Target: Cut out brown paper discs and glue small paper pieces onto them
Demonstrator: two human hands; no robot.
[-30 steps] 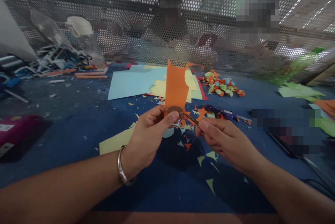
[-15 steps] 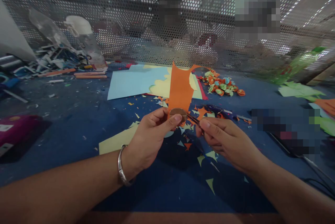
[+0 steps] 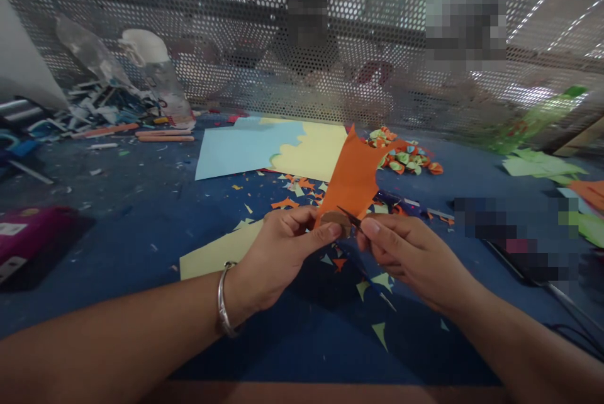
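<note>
My left hand [image 3: 292,243], with a silver bangle at the wrist, pinches an orange sheet of paper [image 3: 352,168] by its lower end. Under that thumb a brown round disc [image 3: 333,223] lies flat against the paper. Curved bites run along the sheet's right edge. In my right hand [image 3: 401,243] are small dark scissors [image 3: 350,213], their tip over the orange paper just above the disc. My fingers hide the scissors' handles. Below both hands, paper scraps [image 3: 340,262] lie on the blue table [image 3: 283,347].
Blue paper [image 3: 245,149] and yellow paper [image 3: 316,155] lie behind the hands. Curled paper pieces [image 3: 408,158] are heaped at back right. A clear bottle [image 3: 163,86] stands at back left, near a purple case [image 3: 35,237]. A perforated metal screen [image 3: 226,26] closes off the back.
The orange paper has swung to the right and tilts that way. My left hand and the disc have moved slightly right and down. The scissors now point across the paper above the disc.
</note>
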